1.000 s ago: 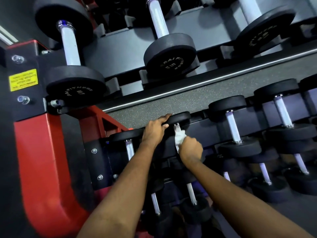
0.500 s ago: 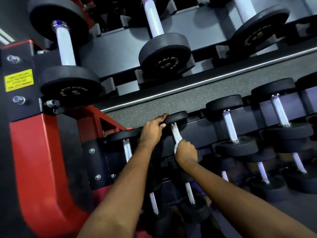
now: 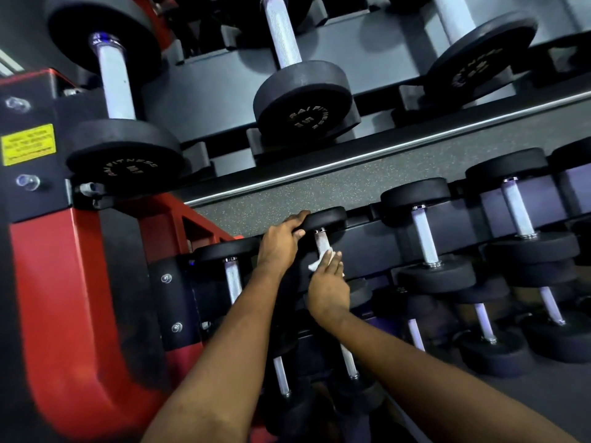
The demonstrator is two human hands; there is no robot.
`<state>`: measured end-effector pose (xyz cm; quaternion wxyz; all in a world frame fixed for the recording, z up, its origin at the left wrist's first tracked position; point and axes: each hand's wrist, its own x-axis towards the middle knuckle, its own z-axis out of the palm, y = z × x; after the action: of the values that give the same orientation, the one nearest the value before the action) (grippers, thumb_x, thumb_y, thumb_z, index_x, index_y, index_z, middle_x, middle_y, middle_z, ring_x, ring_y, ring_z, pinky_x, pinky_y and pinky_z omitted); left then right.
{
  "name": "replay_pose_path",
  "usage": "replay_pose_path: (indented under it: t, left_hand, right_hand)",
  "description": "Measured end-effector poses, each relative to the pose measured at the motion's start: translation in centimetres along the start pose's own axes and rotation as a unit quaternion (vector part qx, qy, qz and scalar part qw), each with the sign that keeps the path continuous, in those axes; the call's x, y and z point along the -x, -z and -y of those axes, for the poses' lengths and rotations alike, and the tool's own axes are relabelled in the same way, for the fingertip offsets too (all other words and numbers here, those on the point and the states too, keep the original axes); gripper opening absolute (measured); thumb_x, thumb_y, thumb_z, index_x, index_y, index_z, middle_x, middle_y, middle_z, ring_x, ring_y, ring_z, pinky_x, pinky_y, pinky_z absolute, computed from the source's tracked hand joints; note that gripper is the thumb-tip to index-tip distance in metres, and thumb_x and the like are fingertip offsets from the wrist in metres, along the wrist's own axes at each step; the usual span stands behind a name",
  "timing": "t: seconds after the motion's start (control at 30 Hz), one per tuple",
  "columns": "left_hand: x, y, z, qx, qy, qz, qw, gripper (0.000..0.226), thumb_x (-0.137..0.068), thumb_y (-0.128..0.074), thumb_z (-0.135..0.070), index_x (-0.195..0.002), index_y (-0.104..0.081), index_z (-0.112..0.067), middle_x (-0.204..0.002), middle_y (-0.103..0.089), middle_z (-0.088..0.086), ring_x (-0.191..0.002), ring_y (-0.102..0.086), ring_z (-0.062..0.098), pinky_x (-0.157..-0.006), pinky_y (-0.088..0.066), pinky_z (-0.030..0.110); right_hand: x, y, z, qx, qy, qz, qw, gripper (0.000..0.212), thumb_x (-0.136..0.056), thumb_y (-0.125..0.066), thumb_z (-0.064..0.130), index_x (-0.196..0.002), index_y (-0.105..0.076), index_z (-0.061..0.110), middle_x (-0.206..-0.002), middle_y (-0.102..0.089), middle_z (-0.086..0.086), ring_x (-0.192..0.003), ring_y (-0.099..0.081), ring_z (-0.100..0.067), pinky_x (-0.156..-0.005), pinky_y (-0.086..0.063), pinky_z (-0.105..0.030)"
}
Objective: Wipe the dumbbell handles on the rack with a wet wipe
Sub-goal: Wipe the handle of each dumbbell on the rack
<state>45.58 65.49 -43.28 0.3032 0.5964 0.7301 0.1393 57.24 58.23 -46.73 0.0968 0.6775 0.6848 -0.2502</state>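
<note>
Chrome dumbbell handle (image 3: 319, 242), long axis pointing away; left hand (image 3: 279, 247) clamps far head (image 3: 327, 216); right hand (image 3: 329, 284), fingers straight together, presses wet wipe (image 3: 320, 261) on it.

Matt black rubber dumbbell heads (image 3: 324, 216), knurled metal handle (image 3: 320, 243), soft white cloth-like wipe (image 3: 323, 259), glossy red-painted metal rack frame (image 3: 57, 298), speckled grey floor (image 3: 367, 187).

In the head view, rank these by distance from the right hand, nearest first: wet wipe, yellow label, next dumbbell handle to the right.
1. wet wipe, touching the right hand.
2. next dumbbell handle, on the right, same shelf.
3. yellow label, far left on the rack frame.
</note>
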Motion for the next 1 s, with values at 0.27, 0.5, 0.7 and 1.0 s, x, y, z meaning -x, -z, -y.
replay_pose_path:
  t: [0.27, 0.5, 0.7, 1.0]
  left_hand:
    - [0.0, 0.2, -0.1, -0.001, 0.003, -0.001, 1.000, 0.047, -0.098, -0.059, -0.026, -0.139, -0.049, -0.047, -0.130, -0.066, 0.007, -0.118, -0.062, 0.030, -0.101, -0.050, 0.040]
    - [0.1, 0.3, -0.1, 0.002, 0.009, 0.003, 1.000, 0.044, -0.097, -0.060, -0.028, -0.138, -0.053, -0.043, -0.127, -0.066, 0.012, -0.116, -0.061, 0.033, -0.100, -0.050, 0.043]
    - [-0.2, 0.1, 0.0, 0.002, 0.001, -0.002, 1.000, 0.043, -0.095, -0.061, -0.023, -0.135, -0.058, -0.038, -0.122, -0.069, 0.013, -0.112, -0.063, 0.036, -0.097, -0.050, 0.041]
    - [-0.4, -0.3, 0.3, 0.003, 0.011, -0.004, 1.000, 0.038, -0.096, -0.062, -0.024, -0.133, -0.061, -0.032, -0.121, -0.070, 0.010, -0.111, -0.064, 0.033, -0.097, -0.051, 0.040]
  right_hand:
    - [-2.0, 0.6, 2.1, 0.050, 0.021, 0.007, 0.999, 0.092, -0.091, -0.042, 0.031, -0.144, 0.022, -0.011, -0.151, 0.027, -0.033, -0.145, 0.020, -0.044, -0.122, 0.000, -0.047]
    - [0.3, -0.4, 0.9, 0.014, -0.007, 0.069, 0.997, 0.098, -0.093, -0.047, 0.037, -0.143, 0.023, -0.010, -0.151, 0.027, -0.033, -0.146, 0.013, -0.044, -0.122, -0.003, -0.046]
    - [-6.1, 3.2, -0.7, -0.383, -0.079, 0.036, 0.920, 0.053, -0.080, -0.066, 0.025, -0.125, -0.049, 0.003, -0.114, -0.062, -0.017, -0.107, -0.060, -0.033, -0.083, -0.050, -0.029]
    - [-7.4, 3.7, -2.4, -0.583, -0.101, 0.167, 0.789, 0.014, -0.084, -0.055, -0.005, -0.085, -0.058, 0.009, -0.067, -0.052, -0.008, -0.053, -0.049, -0.015, -0.049, -0.042, -0.024]
